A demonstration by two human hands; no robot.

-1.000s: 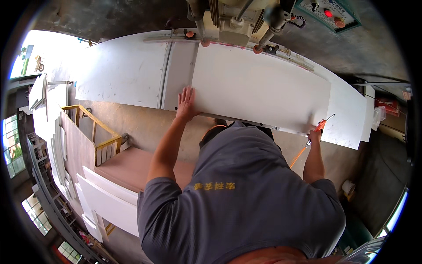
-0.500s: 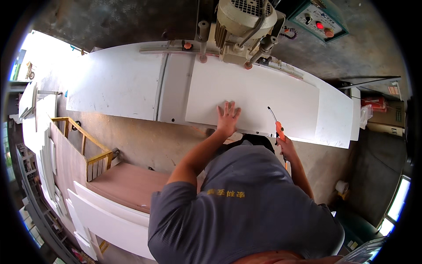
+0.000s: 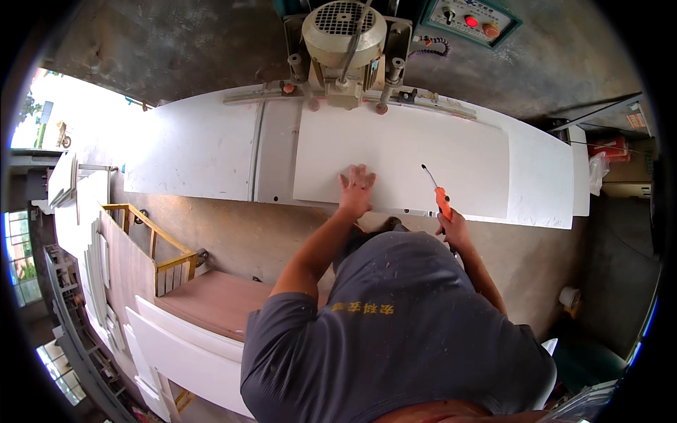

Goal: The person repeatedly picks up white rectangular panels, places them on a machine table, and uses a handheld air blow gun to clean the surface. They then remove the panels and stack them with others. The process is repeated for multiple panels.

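Note:
A white rectangular panel lies flat on the white worktable, its far edge beneath the pads of a machine. My left hand rests palm down near the panel's front edge, fingers spread. In my right hand is an orange air blow gun, gripped by its handle just off the front edge. Its thin, bent metal nozzle points away from me over the panel, with the dark tip above the white surface. Part of the handle is hidden by my fingers.
Behind the panel stands a machine with a cream motor and two clamp posts. A control box with a lit red button is at the far right. A yellow-railed cart and stacked white panels stand at lower left.
The whole view has shifted a little, so the machine and control box sit farther left. My left hand stays on the panel, and the blow gun remains in my right hand.

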